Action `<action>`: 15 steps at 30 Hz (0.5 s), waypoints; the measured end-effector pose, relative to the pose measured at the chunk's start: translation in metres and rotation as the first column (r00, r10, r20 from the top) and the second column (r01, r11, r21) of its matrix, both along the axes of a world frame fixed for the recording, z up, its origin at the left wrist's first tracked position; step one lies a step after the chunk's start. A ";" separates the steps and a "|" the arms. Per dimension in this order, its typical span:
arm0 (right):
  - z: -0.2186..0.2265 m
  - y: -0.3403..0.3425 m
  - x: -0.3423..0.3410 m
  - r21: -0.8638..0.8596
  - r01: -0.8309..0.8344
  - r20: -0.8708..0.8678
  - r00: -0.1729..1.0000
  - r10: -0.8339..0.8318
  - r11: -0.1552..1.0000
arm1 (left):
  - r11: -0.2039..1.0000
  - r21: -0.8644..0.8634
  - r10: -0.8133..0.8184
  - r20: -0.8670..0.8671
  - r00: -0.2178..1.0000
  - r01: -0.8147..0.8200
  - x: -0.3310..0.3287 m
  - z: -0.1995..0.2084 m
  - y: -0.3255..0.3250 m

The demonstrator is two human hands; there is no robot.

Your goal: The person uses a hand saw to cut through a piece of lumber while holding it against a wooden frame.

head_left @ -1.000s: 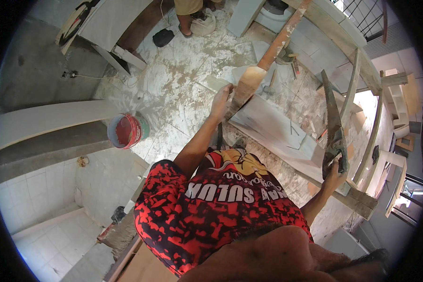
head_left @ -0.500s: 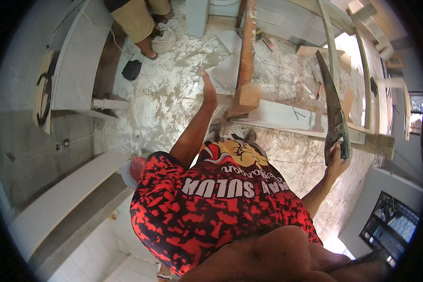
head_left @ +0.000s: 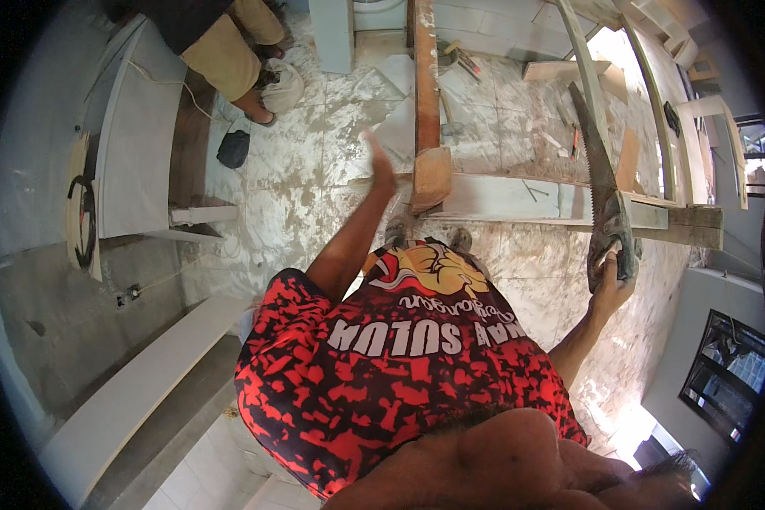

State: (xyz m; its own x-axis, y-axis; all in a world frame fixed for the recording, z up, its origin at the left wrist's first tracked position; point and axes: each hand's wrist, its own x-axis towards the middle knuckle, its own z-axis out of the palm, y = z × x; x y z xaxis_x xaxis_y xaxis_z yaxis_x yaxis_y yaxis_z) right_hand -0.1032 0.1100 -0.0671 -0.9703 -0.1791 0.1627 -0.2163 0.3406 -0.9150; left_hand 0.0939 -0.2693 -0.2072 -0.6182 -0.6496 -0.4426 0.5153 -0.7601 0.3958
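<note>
My right grip (head_left: pixel 609 283) is closed round the handle of a saw (head_left: pixel 602 174), out to my right and well apart from my body. The blade points away from me, its tip leaning a little to the left, and the toothed edge faces left.

My left grip (head_left: pixel 380 161) is loose and holds nothing that I can see; the hand is blurred, but the fingers look straight and point away from me. It is just left of the beam (head_left: pixel 427 93), with a small gap between them.

The beam is in front of me, its long axis running straight away, and its pale near end (head_left: pixel 432 180) is close to my 2 feet (head_left: pixel 459 239). So the beam lies right of my left hand and left of the saw: the left is much the nearer of the 2, and open space separates the teeth from the wood. Blade and beam run nearly the same way, not crossed.

A whitish board (head_left: pixel 493 198) extends rightward from beside the beam's near end, toward the saw. A squared timber (head_left: pixel 695 228) shows right of the saw's handle. On the smeared floor (head_left: pixel 293 197), a black bag (head_left: pixel 233 150) lies up to my left, near a co-worker's leg (head_left: pixel 251 106).
</note>
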 end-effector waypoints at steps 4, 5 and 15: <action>0.005 -0.020 -0.002 -0.037 -0.011 -0.053 0.999 0.009 0.999 | 0.980 0.055 -0.183 -0.155 0.971 0.193 -0.013 0.008 0.031; 0.004 -0.022 -0.003 -0.023 -0.011 -0.066 0.998 0.010 1.000 | 0.974 0.050 -0.207 -0.215 0.955 0.222 -0.012 0.013 0.031; 0.008 -0.039 -0.007 -0.111 -0.067 -0.097 0.994 0.056 0.992 | 0.962 -0.269 0.064 0.086 0.994 -0.039 -0.006 -0.041 0.022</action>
State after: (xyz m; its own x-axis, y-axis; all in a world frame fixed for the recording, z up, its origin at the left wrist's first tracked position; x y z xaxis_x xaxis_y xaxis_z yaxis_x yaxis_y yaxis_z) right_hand -0.1103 0.0709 -0.0593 -0.9376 -0.2128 0.2751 -0.3202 0.2193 -0.9216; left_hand 0.0881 -0.2470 -0.2477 -0.5449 -0.7819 -0.3029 0.5023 -0.5936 0.6288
